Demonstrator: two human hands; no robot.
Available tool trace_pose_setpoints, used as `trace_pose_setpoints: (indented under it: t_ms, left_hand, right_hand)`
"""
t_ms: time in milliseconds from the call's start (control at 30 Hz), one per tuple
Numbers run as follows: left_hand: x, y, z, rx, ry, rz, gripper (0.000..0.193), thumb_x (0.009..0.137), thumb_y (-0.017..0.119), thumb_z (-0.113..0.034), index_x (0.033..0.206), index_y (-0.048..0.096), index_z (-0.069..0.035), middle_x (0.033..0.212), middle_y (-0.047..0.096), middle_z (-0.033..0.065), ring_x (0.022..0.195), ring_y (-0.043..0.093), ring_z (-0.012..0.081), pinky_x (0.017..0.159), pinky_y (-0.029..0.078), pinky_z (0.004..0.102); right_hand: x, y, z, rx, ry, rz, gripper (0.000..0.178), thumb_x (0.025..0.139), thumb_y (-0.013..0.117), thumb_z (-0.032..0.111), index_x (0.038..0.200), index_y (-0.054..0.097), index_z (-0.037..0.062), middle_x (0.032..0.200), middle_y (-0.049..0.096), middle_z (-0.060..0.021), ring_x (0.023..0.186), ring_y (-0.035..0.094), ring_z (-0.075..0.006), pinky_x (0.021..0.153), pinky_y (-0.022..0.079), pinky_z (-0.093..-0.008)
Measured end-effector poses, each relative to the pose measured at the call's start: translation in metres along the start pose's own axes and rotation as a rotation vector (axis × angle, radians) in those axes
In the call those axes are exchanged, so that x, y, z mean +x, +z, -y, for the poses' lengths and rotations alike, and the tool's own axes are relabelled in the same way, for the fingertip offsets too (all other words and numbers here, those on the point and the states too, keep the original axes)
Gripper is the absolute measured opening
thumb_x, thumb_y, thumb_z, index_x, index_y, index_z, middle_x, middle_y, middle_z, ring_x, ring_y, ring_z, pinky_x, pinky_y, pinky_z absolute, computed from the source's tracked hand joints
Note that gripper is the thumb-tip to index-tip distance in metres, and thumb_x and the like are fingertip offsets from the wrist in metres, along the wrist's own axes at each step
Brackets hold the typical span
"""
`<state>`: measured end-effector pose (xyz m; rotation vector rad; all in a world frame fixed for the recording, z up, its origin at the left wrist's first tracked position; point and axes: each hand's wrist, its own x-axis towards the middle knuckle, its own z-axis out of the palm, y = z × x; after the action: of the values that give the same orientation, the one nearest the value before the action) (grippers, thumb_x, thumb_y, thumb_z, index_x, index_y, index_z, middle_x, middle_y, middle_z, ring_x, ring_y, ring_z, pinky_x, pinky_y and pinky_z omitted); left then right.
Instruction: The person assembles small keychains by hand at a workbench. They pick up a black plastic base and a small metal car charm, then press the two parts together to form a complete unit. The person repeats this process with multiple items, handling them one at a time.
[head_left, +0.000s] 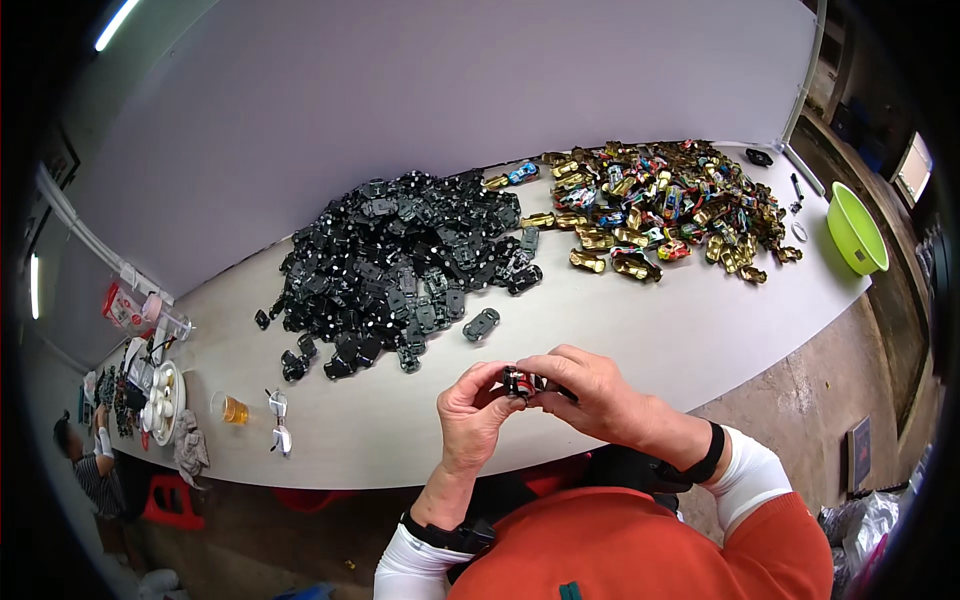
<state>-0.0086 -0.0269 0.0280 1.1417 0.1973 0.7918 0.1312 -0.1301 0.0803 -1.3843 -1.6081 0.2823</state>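
Over the table's near edge, both my hands hold one small toy car [523, 383], dark with red and white parts. My left hand [472, 414] grips its left end between thumb and fingers. From the other side, my right hand [598, 393] closes on it, its fingers laid across the top and hiding much of the car. Beyond my hands lies a large heap of black toy car chassis [400, 260], with a single grey-black chassis [481, 324] apart from it, nearest my hands. To its right spreads a heap of gold and coloured toy car bodies [660, 200].
The pale table [620, 330] backs onto a grey partition [450, 90]. At right stands a green basin [856, 230]. Toward the left are glasses [279, 424], a cup of amber drink [234, 410], a rag [190, 446] and a tray of cups [178, 395]. Another person [92, 470] sits far left.
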Motion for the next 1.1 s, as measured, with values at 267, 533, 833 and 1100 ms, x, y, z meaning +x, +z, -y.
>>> trace_pose_setpoints:
  t_ms: [267, 533, 833, 1100]
  left_hand:
    - [-0.003, 0.006, -0.006, 0.011, 0.065, 0.083, 0.033, 0.073, 0.065, 0.009, 0.105, 0.058, 0.003, 0.098, 0.057, 0.0089, 0.084, 0.061, 0.017, 0.069, 0.056, 0.0272]
    - [0.003, 0.022, -0.027, -0.038, -0.12, 0.116, 0.035, 0.073, 0.068, 0.003, 0.106, 0.057, 0.002, 0.099, 0.054, 0.0074, 0.078, 0.061, 0.0158, 0.057, 0.054, 0.0235]
    - [-0.001, 0.001, -0.006, -0.393, -0.241, -0.086, 0.015, 0.082, 0.064, -0.01, 0.088, 0.054, -0.002, 0.081, 0.057, 0.0082, 0.047, 0.051, 0.0107, 0.033, 0.039, 0.0178]
    - [0.007, -0.008, 0.002, -0.41, -0.269, -0.155, 0.017, 0.084, 0.062, -0.013, 0.093, 0.051, -0.004, 0.081, 0.06, 0.0132, 0.049, 0.052, 0.0131, 0.035, 0.039, 0.0175]
  right_hand:
    - [0.006, -0.014, 0.015, 0.028, 0.037, 0.173, 0.036, 0.075, 0.063, -0.002, 0.108, 0.053, 0.0058, 0.078, 0.053, -0.0131, 0.069, 0.056, -0.0278, 0.058, 0.047, -0.0346]
    - [0.005, -0.021, 0.019, 0.162, 0.042, 0.182, 0.027, 0.077, 0.062, -0.002, 0.101, 0.051, -0.0005, 0.075, 0.058, -0.0139, 0.064, 0.06, -0.022, 0.053, 0.048, -0.0296]
    - [0.0, -0.01, -0.003, 0.841, 0.6, 0.206, 0.022, 0.09, 0.052, 0.011, 0.106, 0.056, -0.0029, 0.076, 0.059, -0.0039, 0.054, 0.049, -0.0059, 0.046, 0.041, -0.0197]
    - [-0.012, -0.008, -0.014, 0.652, 0.575, 0.14, 0.031, 0.089, 0.05, 0.005, 0.119, 0.05, -0.0022, 0.075, 0.059, -0.0059, 0.054, 0.053, -0.0089, 0.049, 0.045, -0.021]
